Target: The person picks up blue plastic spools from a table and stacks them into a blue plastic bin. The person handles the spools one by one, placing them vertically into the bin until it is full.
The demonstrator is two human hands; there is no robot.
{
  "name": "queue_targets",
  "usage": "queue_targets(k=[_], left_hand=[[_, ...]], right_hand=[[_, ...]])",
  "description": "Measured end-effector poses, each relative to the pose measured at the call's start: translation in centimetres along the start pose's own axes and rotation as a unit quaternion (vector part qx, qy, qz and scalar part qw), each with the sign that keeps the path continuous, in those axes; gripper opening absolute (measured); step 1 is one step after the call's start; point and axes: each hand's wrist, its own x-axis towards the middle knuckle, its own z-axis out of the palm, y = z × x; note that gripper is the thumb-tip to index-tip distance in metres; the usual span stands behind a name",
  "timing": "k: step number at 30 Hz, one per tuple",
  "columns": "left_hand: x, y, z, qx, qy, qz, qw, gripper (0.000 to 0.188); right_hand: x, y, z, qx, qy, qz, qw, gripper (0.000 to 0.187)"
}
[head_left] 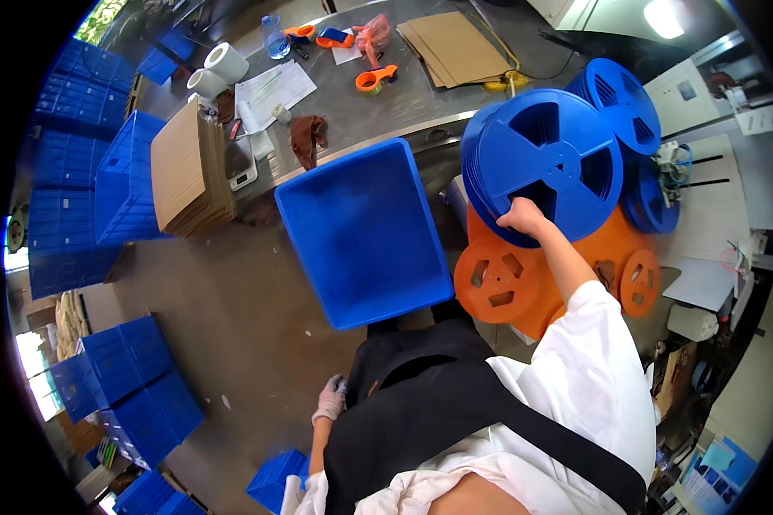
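Note:
My bare right hand [525,216] reaches out to a stack of large blue plastic reels. It is closed on the lower left rim of the top blue reel [567,154], thumb above and fingers hooked at a cut-out window. Down by my left side, my left hand [330,400] wears a pale glove with darker fingertips. Its fingers lie loosely apart beside my black apron [421,412], with nothing seen in them. Between my body and the bench stands a blue rectangular tub [365,232]; only its bare inside shows.
Orange reels [492,279] sit below the blue stack, and more blue reels [618,103] stand behind it. A metal bench [352,94] carries cardboard sheets [451,47], orange tape dispensers [374,79], paper and a brown cloth [307,140]. Cardboard [180,167] and blue crates [133,369] stand left.

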Motion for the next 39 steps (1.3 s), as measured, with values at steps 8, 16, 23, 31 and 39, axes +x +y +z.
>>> queue_targets(k=[8, 16, 23, 31, 39], left_hand=[[9.8, 6.8, -7.7, 0.155, -0.045, 0.192, 0.968, 0.044], [4.9, 28.0, -10.5, -0.050, 0.110, 0.539, 0.833, 0.043], [-11.1, 35.4, -3.2, 0.010, -0.171, 0.843, 0.509, 0.065], [5.4, 28.3, 2.8, 0.172, -0.035, 0.575, 0.799, 0.061], [-1.4, 30.8, -2.2, 0.221, -0.150, 0.794, 0.546, 0.071]], right_hand=[[-23.7, -12.2, -3.9, 0.663, -0.002, -0.005, 0.748, 0.041], [-33.1, -12.4, 8.8, 0.823, -0.126, -0.346, 0.433, 0.040], [-35.7, -12.6, 11.6, 0.785, -0.143, -0.399, 0.453, 0.040], [-38.3, -8.8, 11.4, 0.803, -0.062, -0.388, 0.448, 0.041], [-38.6, -6.3, 10.1, 0.838, -0.008, -0.366, 0.405, 0.040]])
